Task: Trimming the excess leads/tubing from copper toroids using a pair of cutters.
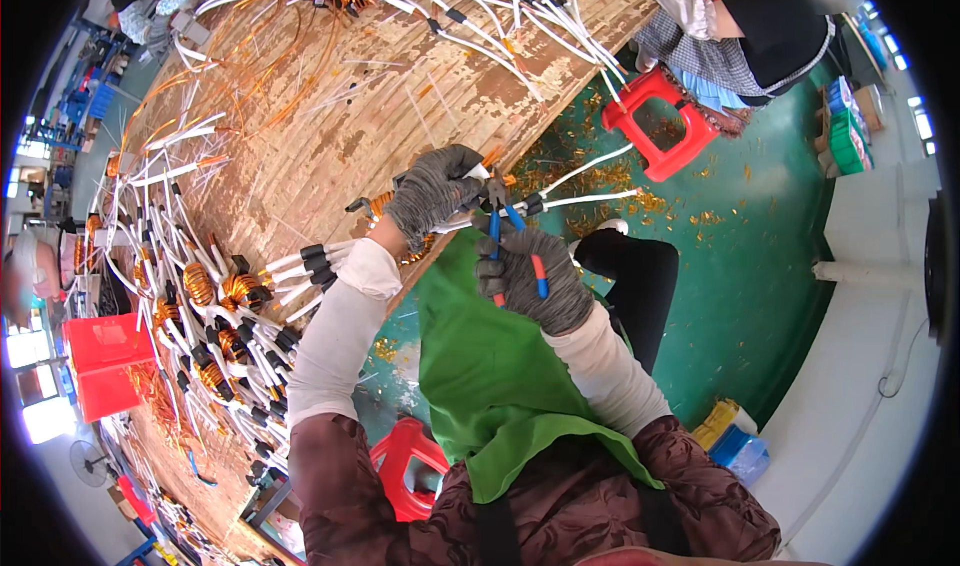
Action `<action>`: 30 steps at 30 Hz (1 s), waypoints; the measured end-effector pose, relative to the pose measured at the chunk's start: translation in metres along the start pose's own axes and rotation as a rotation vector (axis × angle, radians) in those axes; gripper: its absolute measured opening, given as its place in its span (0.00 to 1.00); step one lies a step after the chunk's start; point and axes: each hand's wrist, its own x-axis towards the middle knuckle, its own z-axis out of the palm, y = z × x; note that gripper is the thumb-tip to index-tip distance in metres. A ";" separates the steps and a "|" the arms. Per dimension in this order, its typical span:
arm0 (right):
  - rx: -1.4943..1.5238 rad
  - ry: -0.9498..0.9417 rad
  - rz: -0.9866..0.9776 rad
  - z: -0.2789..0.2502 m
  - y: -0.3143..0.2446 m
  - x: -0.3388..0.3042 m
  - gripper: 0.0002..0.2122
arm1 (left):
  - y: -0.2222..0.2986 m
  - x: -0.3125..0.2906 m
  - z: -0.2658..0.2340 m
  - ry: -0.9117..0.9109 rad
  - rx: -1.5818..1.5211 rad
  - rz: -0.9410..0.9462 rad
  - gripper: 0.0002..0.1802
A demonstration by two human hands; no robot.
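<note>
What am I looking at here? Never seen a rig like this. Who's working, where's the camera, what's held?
No robot: this is a person wearing grey gloves. The single picture comes from a fisheye camera on their head, looking down, so straight edges bend. The left hand holds a copper-coloured coil; the right hand grips blue-and-red-handled pliers, jaws beside the left hand. What they bite is too small to tell. More white-leaded coils lie on the worn wooden table.

Left hand (430,196) curled, right hand (545,279) clenched
</note>
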 end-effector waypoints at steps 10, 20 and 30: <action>-0.508 0.187 -0.160 -0.014 -0.014 -0.017 0.17 | 0.036 -0.012 0.016 0.002 0.482 0.047 0.24; -0.590 0.233 -0.285 -0.016 -0.010 -0.032 0.22 | 0.026 -0.005 0.025 0.028 0.709 0.172 0.31; -0.582 0.196 -0.408 -0.018 -0.008 -0.036 0.22 | 0.037 -0.008 0.023 -0.043 0.624 0.123 0.29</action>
